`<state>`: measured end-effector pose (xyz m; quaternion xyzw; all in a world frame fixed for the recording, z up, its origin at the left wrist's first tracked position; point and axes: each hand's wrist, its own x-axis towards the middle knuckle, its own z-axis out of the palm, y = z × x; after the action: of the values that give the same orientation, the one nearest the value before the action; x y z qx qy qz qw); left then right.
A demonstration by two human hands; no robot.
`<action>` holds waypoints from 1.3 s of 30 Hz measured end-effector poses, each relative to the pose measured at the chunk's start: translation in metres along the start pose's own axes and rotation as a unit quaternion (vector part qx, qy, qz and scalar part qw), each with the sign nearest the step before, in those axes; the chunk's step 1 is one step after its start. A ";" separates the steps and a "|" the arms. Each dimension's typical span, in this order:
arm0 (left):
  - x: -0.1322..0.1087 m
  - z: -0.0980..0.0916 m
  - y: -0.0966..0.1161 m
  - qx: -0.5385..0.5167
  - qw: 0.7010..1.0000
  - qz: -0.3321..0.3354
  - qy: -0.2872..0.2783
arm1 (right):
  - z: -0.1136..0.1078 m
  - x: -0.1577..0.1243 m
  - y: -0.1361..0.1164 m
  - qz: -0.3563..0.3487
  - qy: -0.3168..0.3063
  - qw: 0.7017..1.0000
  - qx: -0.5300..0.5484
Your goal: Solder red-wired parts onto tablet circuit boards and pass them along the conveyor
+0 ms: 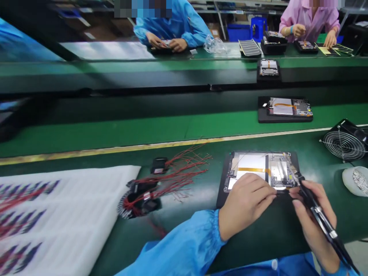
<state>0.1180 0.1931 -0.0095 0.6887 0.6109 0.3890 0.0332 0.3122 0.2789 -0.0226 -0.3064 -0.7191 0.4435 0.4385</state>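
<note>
An opened tablet (260,168) lies back-up on the green bench in front of me, its circuit board and an orange flex strip showing. My left hand (245,203) rests on its near edge, fingers curled and pinched at the board; what they pinch is too small to see. My right hand (312,218) grips a black soldering iron (319,214) like a pen, its tip touching the board's right side.
Red-wired small speakers (161,180) lie left of the tablet beside a white foam sheet (57,214). A small fan (343,142) and a solder-wire dish (356,182) stand at right. More tablets (284,109) ride the belt; two people work opposite.
</note>
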 end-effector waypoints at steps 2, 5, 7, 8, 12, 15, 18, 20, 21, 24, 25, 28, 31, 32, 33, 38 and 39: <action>0.001 0.002 0.001 0.006 1.000 0.005 0.011 | 0.009 0.002 -0.004 -0.007 -0.023 1.000 0.001; 0.001 0.001 0.002 0.002 1.000 0.003 0.021 | 0.018 0.004 -0.006 -0.008 -0.036 0.999 -0.012; 0.002 0.000 0.002 -0.001 1.000 0.003 0.025 | 0.022 0.005 -0.008 -0.006 -0.036 0.999 -0.025; 0.002 -0.001 0.003 -0.003 1.000 0.004 0.027 | 0.023 0.006 -0.008 -0.006 -0.033 0.999 -0.031; 0.003 -0.002 0.003 -0.013 0.999 -0.002 0.042 | 0.027 0.011 -0.013 0.001 -0.022 0.999 -0.038; 0.004 -0.004 0.004 -0.022 0.999 -0.008 0.049 | 0.028 0.012 -0.016 0.010 -0.024 0.999 -0.041; 0.004 -0.006 0.004 -0.037 0.998 -0.017 0.050 | 0.028 0.011 -0.017 0.007 -0.024 0.999 -0.046; 0.005 -0.006 0.004 -0.045 0.997 -0.035 0.050 | 0.028 0.010 -0.018 -0.006 -0.023 0.999 -0.037; 0.005 -0.006 0.004 -0.049 0.997 -0.046 0.049 | 0.029 0.010 -0.018 -0.012 -0.022 0.999 -0.031; 0.004 -0.006 0.006 -0.063 0.995 -0.069 0.045 | 0.030 0.011 -0.019 -0.015 -0.019 0.999 -0.031; 0.004 -0.006 0.007 -0.070 0.994 -0.076 0.042 | 0.031 0.011 -0.019 -0.012 -0.019 0.999 -0.034; 0.004 -0.007 0.009 -0.090 0.991 -0.091 0.037 | 0.032 0.011 -0.020 -0.004 -0.020 0.999 -0.040; 0.005 -0.005 0.007 -0.093 0.989 -0.104 0.036 | 0.027 0.010 -0.019 -0.012 -0.023 0.999 -0.036; 0.005 -0.004 0.006 -0.084 0.990 -0.108 0.038 | 0.022 0.009 -0.018 -0.012 -0.024 0.999 -0.033; 0.006 -0.004 0.004 -0.071 0.990 -0.113 0.040 | 0.017 0.007 -0.017 -0.012 -0.020 0.999 -0.029; 0.007 0.000 -0.005 -0.004 0.991 -0.128 0.039 | -0.026 -0.005 -0.003 -0.004 0.040 0.999 0.008; 0.007 0.001 -0.005 0.003 0.991 -0.127 0.039 | -0.035 -0.008 -0.001 -0.003 0.042 0.999 -0.002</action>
<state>0.1136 0.2008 -0.0095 0.5898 0.6953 0.4068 0.0566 0.3474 0.2848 -0.0162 -0.3233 -0.7019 0.4275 0.4691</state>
